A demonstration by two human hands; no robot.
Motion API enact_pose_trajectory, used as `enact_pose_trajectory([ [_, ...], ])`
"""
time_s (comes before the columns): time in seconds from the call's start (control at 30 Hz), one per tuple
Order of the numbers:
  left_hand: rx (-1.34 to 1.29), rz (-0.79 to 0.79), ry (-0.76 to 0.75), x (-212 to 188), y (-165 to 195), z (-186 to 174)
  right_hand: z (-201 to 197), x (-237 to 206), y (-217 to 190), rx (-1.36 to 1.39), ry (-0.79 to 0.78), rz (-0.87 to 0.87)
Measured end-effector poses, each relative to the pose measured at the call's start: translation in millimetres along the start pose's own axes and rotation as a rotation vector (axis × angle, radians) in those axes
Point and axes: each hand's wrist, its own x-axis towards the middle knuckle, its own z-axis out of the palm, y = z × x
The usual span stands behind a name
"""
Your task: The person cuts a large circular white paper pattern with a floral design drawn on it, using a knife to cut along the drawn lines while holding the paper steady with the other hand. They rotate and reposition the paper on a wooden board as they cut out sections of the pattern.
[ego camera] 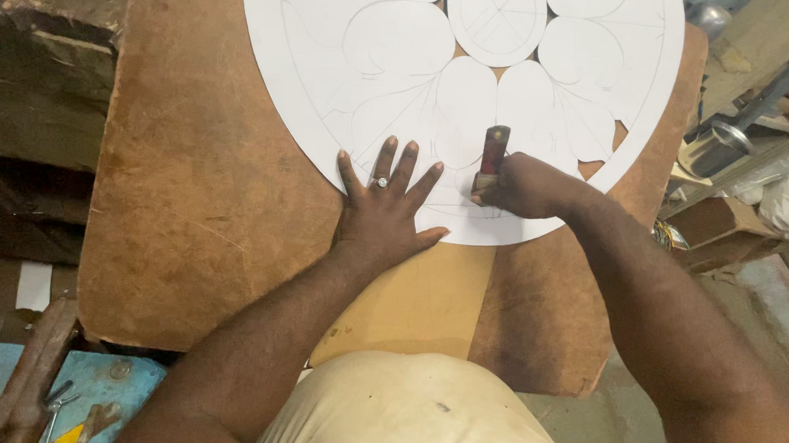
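Nearest the body, a tan board (418,307) lies on the brown table (192,197). The left hand (383,215) presses flat, fingers spread, on the near edge of the round white sheet (476,61). Just beside it, the right hand (520,186) is clamped around a red-handled tool (494,151). The tool's long axis runs near to far, handle end pointing away; its tip is hidden.

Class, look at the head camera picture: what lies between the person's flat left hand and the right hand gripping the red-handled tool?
In the head view, only a narrow strip of the white round sheet with pencilled lines lies between the left hand and the right hand, which grips the red-handled tool.
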Motion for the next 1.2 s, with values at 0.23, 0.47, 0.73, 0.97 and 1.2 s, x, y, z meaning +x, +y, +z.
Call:
enact_pose_trajectory([
  [0.23,0.010,-0.002,0.022,-3.9,0.5,-7.2,24.0,-1.9,35.7,0.413,0.126,-0.286],
  [0.47,-0.018,-0.018,0.066,-3.8,4.7,-10.1,82.3,-5.6,68.6,0.815,0.551,-0.333],
  [0.73,0.056,-0.043,0.055,-4.8,9.0,-7.1,170.3,-53.9,76.2,1.415,0.852,0.142],
  [0.97,0.026,-0.069,0.080,-1.8,11.3,-5.6,163.3,-68.5,86.1,2.046,0.695,0.078],
  [1.2,-0.009,-0.016,0.076,-5.0,11.3,-8.2,141.3,-61.6,99.2,2.200,0.629,0.057],
])
